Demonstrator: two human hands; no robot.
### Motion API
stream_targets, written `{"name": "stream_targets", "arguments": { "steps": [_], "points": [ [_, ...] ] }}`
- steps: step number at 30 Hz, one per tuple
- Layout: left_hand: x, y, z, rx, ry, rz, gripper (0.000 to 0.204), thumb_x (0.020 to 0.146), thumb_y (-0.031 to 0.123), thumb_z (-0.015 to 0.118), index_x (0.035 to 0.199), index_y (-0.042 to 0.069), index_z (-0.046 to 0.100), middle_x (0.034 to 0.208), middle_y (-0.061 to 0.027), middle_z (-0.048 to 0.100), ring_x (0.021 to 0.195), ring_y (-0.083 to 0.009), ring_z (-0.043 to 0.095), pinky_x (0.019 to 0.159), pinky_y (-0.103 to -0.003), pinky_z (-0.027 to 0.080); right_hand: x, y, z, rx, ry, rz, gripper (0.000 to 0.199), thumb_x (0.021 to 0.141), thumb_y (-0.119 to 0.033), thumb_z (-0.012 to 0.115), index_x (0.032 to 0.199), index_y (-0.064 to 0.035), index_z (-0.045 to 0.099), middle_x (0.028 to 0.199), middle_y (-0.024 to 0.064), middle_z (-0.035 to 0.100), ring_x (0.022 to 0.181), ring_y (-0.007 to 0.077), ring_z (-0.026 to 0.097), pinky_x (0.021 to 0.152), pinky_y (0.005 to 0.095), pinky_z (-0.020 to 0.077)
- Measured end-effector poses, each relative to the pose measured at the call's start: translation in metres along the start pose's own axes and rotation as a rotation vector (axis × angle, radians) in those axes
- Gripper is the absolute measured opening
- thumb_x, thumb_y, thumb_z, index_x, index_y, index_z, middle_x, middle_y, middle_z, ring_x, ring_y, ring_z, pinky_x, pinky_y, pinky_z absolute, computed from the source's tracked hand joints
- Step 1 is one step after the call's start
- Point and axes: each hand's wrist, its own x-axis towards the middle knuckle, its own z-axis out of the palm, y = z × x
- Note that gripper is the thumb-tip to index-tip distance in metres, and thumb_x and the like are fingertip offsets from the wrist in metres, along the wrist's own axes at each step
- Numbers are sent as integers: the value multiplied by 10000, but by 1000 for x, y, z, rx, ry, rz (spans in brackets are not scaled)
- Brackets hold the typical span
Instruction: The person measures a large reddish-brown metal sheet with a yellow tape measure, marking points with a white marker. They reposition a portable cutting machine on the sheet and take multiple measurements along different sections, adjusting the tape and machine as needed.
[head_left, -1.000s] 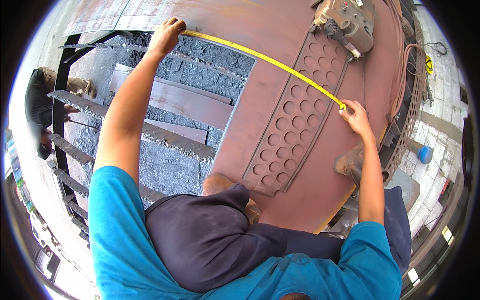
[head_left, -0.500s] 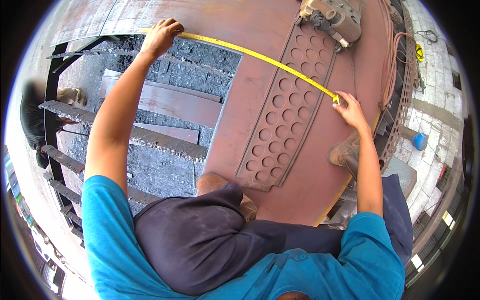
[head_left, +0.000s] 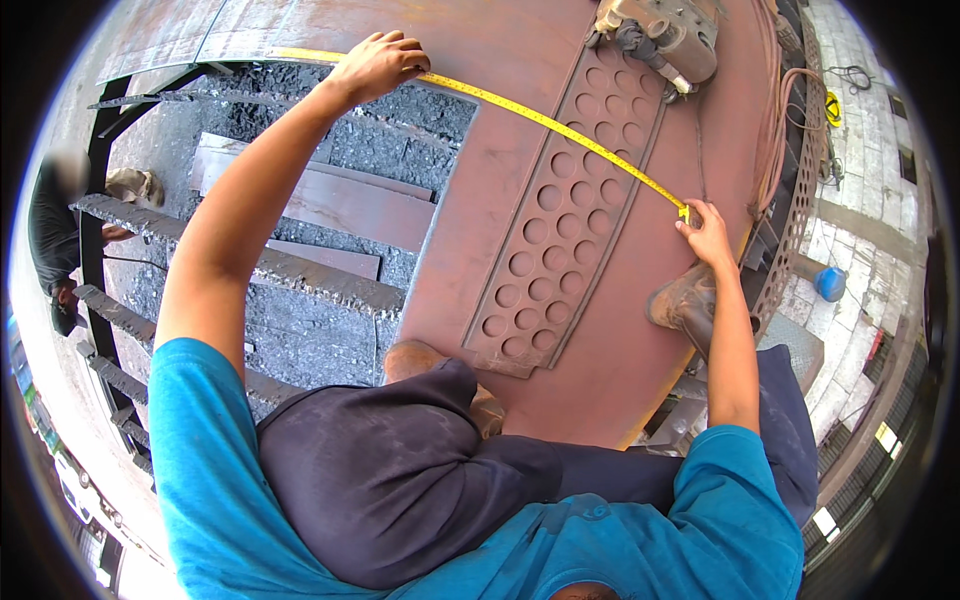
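A yellow tape measure (head_left: 560, 128) stretches in a shallow curve over a reddish-brown steel plate (head_left: 440, 300). My left hand (head_left: 378, 66) is closed over its blade near the plate's far edge, and a stretch of blade runs on to the left past my fist. My right hand (head_left: 708, 235) pinches the other end of the tape near the plate's right side; my fingers partly cover that end. Beneath the tape lies a steel strip with rows of round recesses (head_left: 550, 240).
A brown cutting machine (head_left: 670, 45) stands on the plate at the far right. Cables and hoses (head_left: 785, 150) run down the right edge. Left of the plate, jagged support bars (head_left: 320, 280) cross an open bed with loose steel strips (head_left: 350, 210). A co-worker (head_left: 55, 230) crouches at far left.
My left hand has slid to the right along the tape, so more blade shows on its left. My right hand has shifted slightly right and toward me, still on the tape's end.
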Motion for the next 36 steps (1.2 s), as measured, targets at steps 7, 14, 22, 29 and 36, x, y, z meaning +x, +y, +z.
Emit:
{"name": "stream_targets", "arguments": {
  "steps": [7, 14, 22, 29, 36],
  "points": [
    [19, 16, 10, -43, -42, 60, 143, 954, 256, 647, 1023, 150, 715, 1021, -2, 658, 1029, -233, 627, 940, -384, 507, -1, 3, -1, 21, 23, -28, 504, 790, -153, 808, 1266, -107, 650, 1180, 169, 645, 1138, 365, 628, 993, 438, 507],
    [23, 18, 5, -82, -58, 26, 112, 935, 224, 659, 989, 149, 723, 987, 2, 664, 1002, -237, 634, 895, -385, 530, 4, 36, -21, -86, -79, 44, 546, 751, -157, 837, 1259, -72, 654, 1175, 177, 656, 1145, 361, 634, 1005, 433, 505],
    [23, 18, 6, -107, -55, -6, 119, 917, 228, 677, 968, 155, 755, 978, 15, 684, 980, -234, 639, 886, -381, 537, 0, 66, -51, -93, -141, 241, 619, 720, -157, 876, 1299, -58, 679, 1232, 189, 699, 1173, 325, 668, 1030, 396, 505],
    [25, 19, 6, -102, -70, -38, 106, 905, 226, 688, 941, 168, 770, 972, 28, 704, 967, -229, 639, 863, -378, 545, -6, 93, -67, -9, -167, 443, 635, 710, -131, 885, 1295, 1, 676, 1258, 188, 712, 1168, 277, 690, 1029, 358, 507],
    [22, 16, 5, -91, -59, -43, 87, 868, 222, 726, 905, 168, 783, 944, 36, 713, 937, -224, 635, 863, -366, 540, -12, 107, -89, -166, -75, 579, 565, 678, -159, 908, 1197, -18, 735, 1108, 158, 764, 1026, 238, 736, 919, 350, 549]
  ]
}}
